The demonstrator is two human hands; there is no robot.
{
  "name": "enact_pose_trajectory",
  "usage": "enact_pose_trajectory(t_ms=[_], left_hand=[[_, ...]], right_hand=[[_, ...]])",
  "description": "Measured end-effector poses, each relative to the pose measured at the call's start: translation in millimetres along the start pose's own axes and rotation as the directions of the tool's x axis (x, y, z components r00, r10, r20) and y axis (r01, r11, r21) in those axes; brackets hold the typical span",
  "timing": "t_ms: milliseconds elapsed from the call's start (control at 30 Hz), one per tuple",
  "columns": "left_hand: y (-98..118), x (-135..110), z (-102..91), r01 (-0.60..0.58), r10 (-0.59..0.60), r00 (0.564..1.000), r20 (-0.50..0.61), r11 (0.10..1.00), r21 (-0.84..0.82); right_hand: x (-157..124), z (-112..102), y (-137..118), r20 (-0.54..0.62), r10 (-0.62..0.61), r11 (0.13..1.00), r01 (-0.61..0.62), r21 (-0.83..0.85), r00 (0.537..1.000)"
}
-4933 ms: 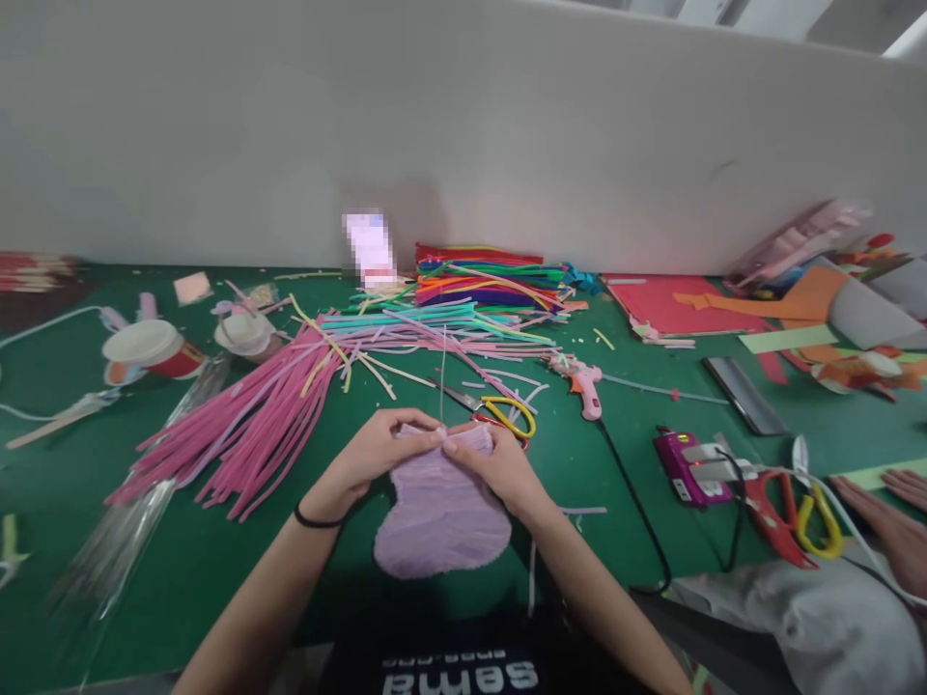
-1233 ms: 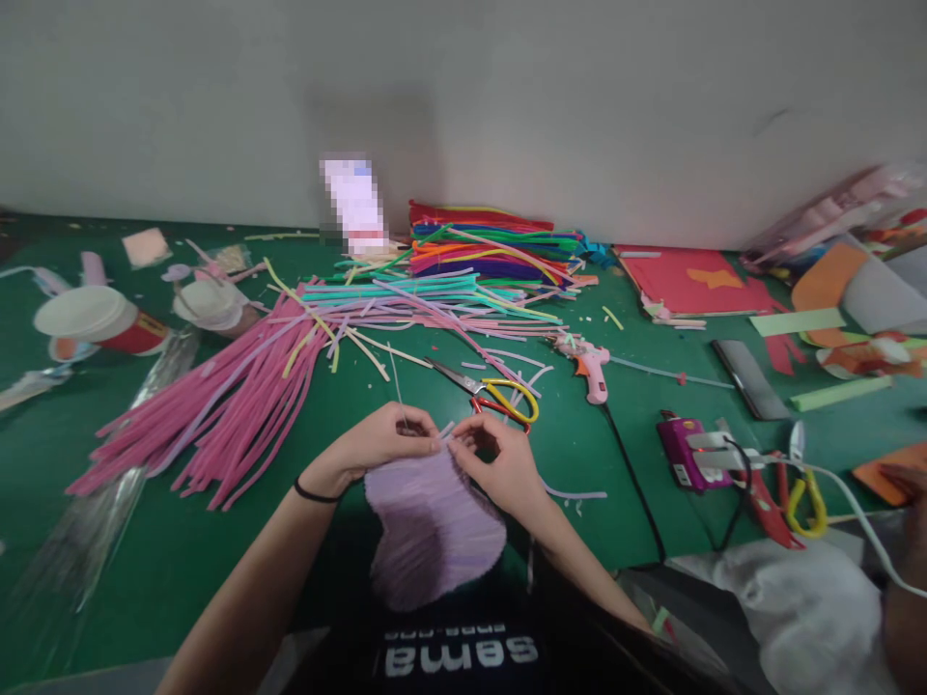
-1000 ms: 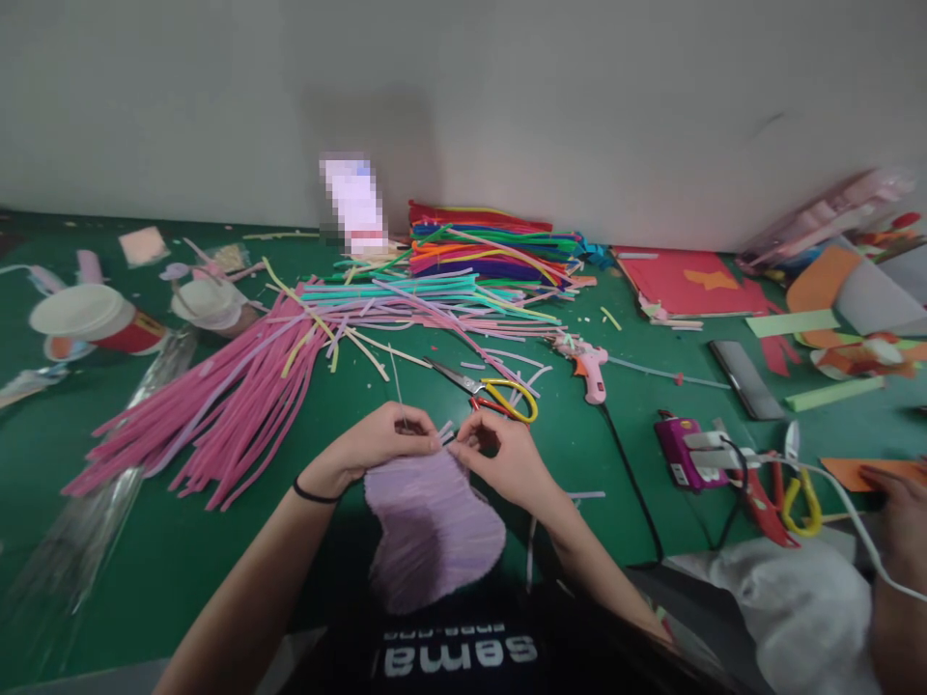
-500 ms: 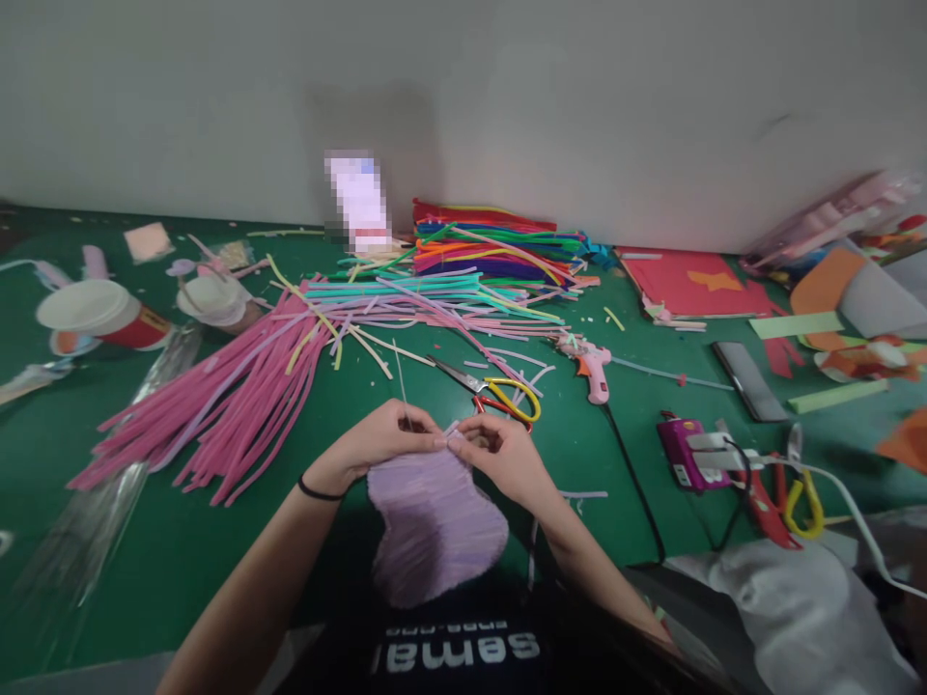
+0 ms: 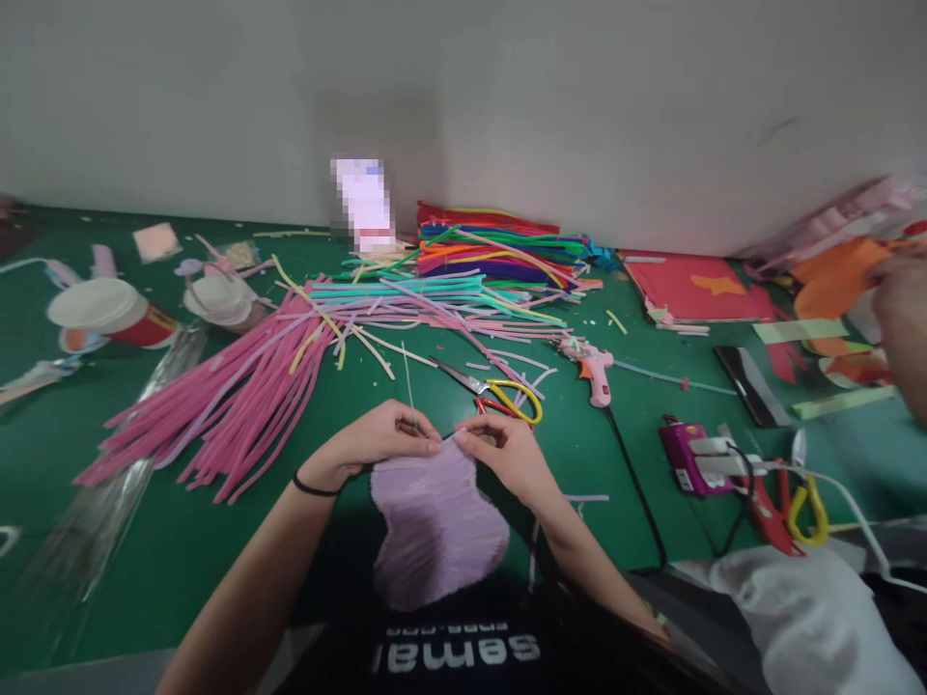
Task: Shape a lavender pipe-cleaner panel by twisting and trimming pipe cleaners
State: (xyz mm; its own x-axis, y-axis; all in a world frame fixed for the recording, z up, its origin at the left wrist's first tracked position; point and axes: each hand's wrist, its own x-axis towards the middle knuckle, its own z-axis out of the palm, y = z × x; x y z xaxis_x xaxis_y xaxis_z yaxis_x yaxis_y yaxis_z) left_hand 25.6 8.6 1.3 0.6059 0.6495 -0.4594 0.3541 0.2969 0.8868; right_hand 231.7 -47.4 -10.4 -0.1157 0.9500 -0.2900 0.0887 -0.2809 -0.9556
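Note:
A wavy-edged lavender panel [image 5: 441,531], seemingly made of pipe cleaners laid side by side, hangs in front of my dark shirt. My left hand [image 5: 391,431] pinches its top edge between thumb and finger. From that same hand a thin pale stem [image 5: 407,376] sticks up past the fingers. At the top right corner of the panel, my right hand [image 5: 503,449] is closed in a pinch, its thumb against the edge. Just beyond my right hand lie scissors [image 5: 499,394] with yellow and red handles.
Pink pipe cleaners [image 5: 238,415] spread on the left, with colourful bundles [image 5: 499,251] behind. A pink glue gun [image 5: 598,376], a phone [image 5: 753,386] and a purple power adapter [image 5: 688,458] lie on the right. Another person's hand [image 5: 902,309] reaches in at far right. Paper cups [image 5: 101,307] stand left.
My fingertips have drawn slightly apart along the panel's top edge. Another person's hand has come in at the far right, by the orange paper. The view has shifted a little.

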Motion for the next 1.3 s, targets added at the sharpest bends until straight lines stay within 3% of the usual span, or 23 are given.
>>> enact_pose_trajectory(t_ms=[133,233,367,467,533,600,667,700,767,833,1000,1300], left_hand=[[4,1,0.7,0.019,-0.02,0.999,0.028,1.0,0.025],[4,1,-0.1,0.039,-0.04,0.999,0.023,0.999,0.02],[2,0,-0.1,0.051,-0.051,0.999,-0.007,0.999,0.014],[1,1,0.2,0.044,-0.043,0.999,-0.011,0.999,0.019],[1,1,0.1,0.032,-0.032,0.999,-0.01,0.999,0.017],[1,1,-0.1,0.025,-0.025,1.0,-0.012,1.0,0.018],[2,0,-0.2,0.017,-0.017,1.0,-0.011,1.0,0.026],[2,0,-0.1,0.008,-0.007,1.0,-0.011,0.999,0.031],[3,0,0.1,-0.016,0.016,1.0,-0.012,0.999,0.043],[3,-1,0.3,-0.03,0.031,0.999,-0.016,0.998,0.052],[2,-1,0.5,-0.031,0.032,0.999,-0.018,0.998,0.053],[2,-1,1.4,-0.023,0.023,1.0,-0.007,0.999,0.037]], right_hand=[[-2,6,-2,-0.031,-0.016,0.996,0.014,-0.085,0.999],[-6,12,-5,-0.088,-0.104,0.971,0.082,-0.224,0.991],[-15,20,-6,-0.066,-0.328,0.834,0.256,-0.489,0.942],[-22,23,-4,-0.036,-0.408,0.749,0.312,-0.584,0.912],[-23,22,-3,-0.037,-0.404,0.777,0.322,-0.541,0.914],[-20,19,-3,-0.074,-0.341,0.876,0.289,-0.387,0.937],[-15,15,-3,-0.115,-0.152,0.984,0.14,-0.11,0.982],[-11,13,-2,-0.097,-0.023,0.999,0.028,0.047,0.995],[-5,11,0,0.021,0.181,0.941,-0.18,0.287,0.983],[-1,10,3,0.135,0.263,0.873,-0.295,0.388,0.955],[3,10,6,0.183,0.298,0.829,-0.349,0.437,0.937],[0,3,-1,0.167,0.223,0.916,-0.265,0.301,0.96]])
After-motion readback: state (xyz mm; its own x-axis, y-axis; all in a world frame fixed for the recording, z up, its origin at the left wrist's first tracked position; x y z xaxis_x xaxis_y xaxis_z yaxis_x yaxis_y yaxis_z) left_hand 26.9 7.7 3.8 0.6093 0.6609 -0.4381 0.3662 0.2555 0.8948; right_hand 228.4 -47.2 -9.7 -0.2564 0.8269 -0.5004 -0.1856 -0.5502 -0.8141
